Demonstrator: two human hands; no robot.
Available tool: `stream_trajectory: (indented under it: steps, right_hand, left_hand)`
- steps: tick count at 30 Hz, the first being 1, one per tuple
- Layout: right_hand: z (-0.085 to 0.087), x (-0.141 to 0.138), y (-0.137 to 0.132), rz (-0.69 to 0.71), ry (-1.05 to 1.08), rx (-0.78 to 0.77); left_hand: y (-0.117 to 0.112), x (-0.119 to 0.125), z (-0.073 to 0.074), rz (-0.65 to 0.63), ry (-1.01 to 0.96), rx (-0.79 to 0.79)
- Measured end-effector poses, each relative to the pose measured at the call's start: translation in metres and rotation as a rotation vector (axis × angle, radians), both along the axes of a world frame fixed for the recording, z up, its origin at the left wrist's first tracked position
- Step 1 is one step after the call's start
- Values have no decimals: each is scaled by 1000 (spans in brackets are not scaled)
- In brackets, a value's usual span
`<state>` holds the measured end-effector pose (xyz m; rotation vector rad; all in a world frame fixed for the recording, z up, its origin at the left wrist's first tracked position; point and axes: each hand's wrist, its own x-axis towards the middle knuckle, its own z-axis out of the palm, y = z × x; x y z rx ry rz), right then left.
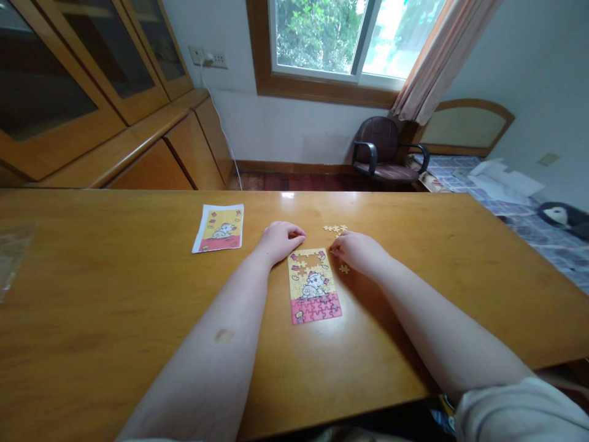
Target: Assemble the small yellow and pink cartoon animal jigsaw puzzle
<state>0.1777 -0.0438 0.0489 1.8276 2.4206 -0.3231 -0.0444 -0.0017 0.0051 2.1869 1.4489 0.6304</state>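
A jigsaw puzzle (315,291) lies flat on the wooden table (151,319), yellow above and pink below, with a white cartoon animal in the middle. Bare table shows through a gap in its upper part. Just past its upper left corner rests my left hand (280,238), fingers loosely curved and apart, holding nothing visible. My right hand (359,250) is at the upper right corner, its fingertips pinched together; whatever is between them is too small or hidden to make out. Several loose yellow puzzle pieces (335,228) lie beyond it, and another piece (344,269) sits beneath its wrist side.
A reference picture card (221,228) with the same design lies to the left. Clear plastic wrapping (16,258) is at the table's far left. Beyond the table stand an office chair (386,150), wooden cabinets (179,147) and a bed (464,162).
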Motion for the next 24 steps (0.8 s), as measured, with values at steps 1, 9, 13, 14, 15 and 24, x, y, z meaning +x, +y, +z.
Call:
stream_trajectory:
  steps: [1, 9, 13, 14, 15, 24]
  right_hand:
    - [0, -1, 0, -3, 3, -1]
    - [-12, 5, 4, -79, 182, 27]
    - [-11, 4, 2, -130, 440, -34]
    - [-11, 2, 1, -151, 517, -56]
    - [-11, 0, 0, -171, 599, -89]
    - [-16, -18, -10, -138, 1014, -333]
  left_hand:
    - [0, 0, 0, 2, 0, 0]
    - [-1, 0, 1, 6, -13, -17]
    - [0, 0, -1, 9, -13, -10]
    - [0, 0, -1, 10, -13, -7]
    - [0, 0, -2, 10, -12, -3]
    - [2, -1, -5, 1, -5, 10]
